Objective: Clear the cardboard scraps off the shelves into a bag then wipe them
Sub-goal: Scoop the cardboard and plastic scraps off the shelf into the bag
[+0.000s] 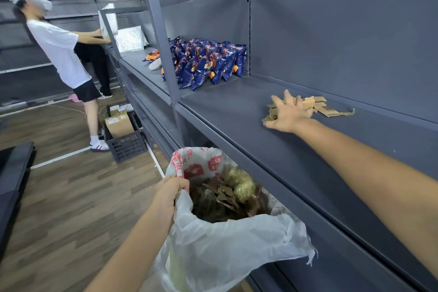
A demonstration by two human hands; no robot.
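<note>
**A:** Where do the scraps lie?

**B:** The torn brown cardboard scraps [318,107] are in a loose pile on the dark grey metal shelf [237,125] in front of you, towards its back, near the grey back panel [343,42]. Your right hand [288,115] lies palm down on the near end of the pile. Its fingers are straight and spread and grip nothing. A few pieces stick out past it to the right.

**A:** And my other hand?

**B:** Your left hand [171,193] is well apart from the right one, lower and nearer to you. Its fingers are curled tight round the rim of the thin white plastic bag with red print [237,239]. The bag hangs open just below the shelf's front edge. More brown cardboard pieces [225,194] lie in it beside something yellowish-green.

**A:** What is the shelf like around the pile?

**B:** It is flat and matt, one long board. Further left along it, by a grey upright post [163,42], shiny dark blue snack packets [208,64] stand in a crowded group. One shelf runs above yours and another below.

**A:** And the room?

**B:** A wood-patterned plank floor [71,197] lies to your left, with white lines across it. By the shelving, a dark plastic crate [128,146] holds a brown cardboard box [118,123]. Beside the crate, a person in a white T-shirt and black shorts [64,54] reaches to the shelving further down the aisle.
</note>
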